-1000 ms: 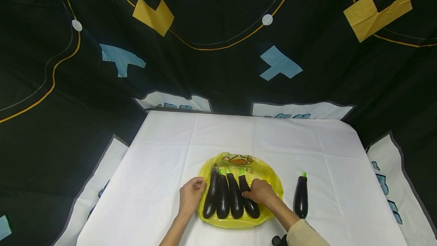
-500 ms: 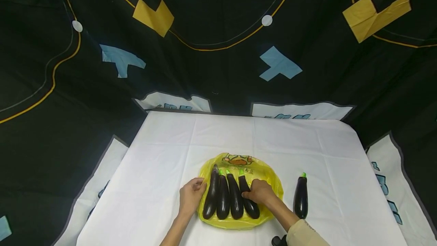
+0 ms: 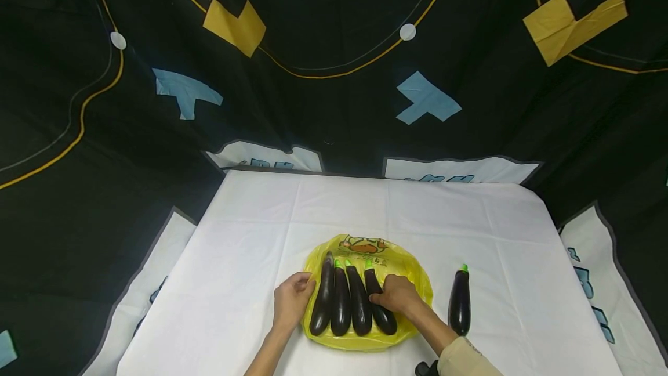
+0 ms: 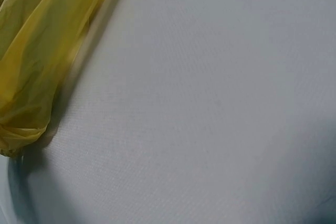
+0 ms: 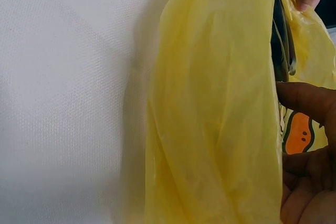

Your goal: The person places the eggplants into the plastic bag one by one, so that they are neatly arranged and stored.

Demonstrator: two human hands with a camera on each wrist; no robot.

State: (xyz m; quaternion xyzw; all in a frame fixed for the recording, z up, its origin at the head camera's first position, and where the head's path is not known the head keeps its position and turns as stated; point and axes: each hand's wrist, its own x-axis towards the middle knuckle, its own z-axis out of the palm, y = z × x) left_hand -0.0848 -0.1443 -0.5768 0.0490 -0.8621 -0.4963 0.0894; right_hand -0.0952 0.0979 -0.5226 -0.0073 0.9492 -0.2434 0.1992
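Note:
A yellow plastic bag [image 3: 339,339] lies open on the white table, its rim rolled out into a round. Several dark purple eggplants [image 3: 341,306] rest side by side in it, green or dark stem ends pointing away. At the bag's left rim, my left hand [image 3: 292,300] pinches the plastic with thumb and fingers. My right hand [image 3: 400,293] reaches over the right rim and grips the rightmost eggplant [image 3: 385,319]; its curled fingers are partly hidden in the head view. The right wrist view shows the thumb [image 5: 310,98] against the dark skin inside the bag.
Another eggplant [image 3: 460,302] with a green stem lies on the tablecloth [image 3: 522,283], right of the bag. A small black knobbed object [image 3: 425,368] shows at the bottom edge beside the right sleeve [image 3: 464,357]. Black curtain [image 3: 323,120] hangs behind the table.

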